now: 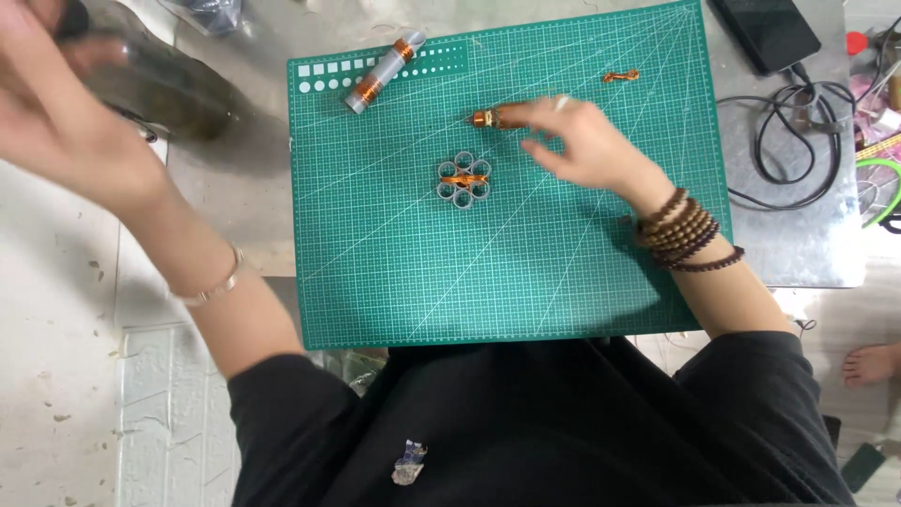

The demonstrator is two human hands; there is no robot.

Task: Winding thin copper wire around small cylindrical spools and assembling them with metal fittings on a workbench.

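Note:
A green cutting mat (394, 272) lies on a metal table. At its middle sits a small flower-shaped cluster of grey rings bound with copper wire (464, 178). My right hand (582, 141), with bead bracelets on the wrist, rests on the mat and its fingertips touch a short copper-wrapped piece (484, 118). My left hand (56, 103) is raised, blurred, at the far left, over a dark glassy bottle-like object (169, 84); whether it grips anything I cannot tell. A grey tube wound with copper wire (383, 71) lies near the mat's top left.
A small twist of copper wire (620, 75) lies at the mat's top right. A dark phone (768, 30) and black cables (788, 141) occupy the table's right side. A green ring (882, 188) is at the right edge. A bare foot (871, 362) shows on the floor.

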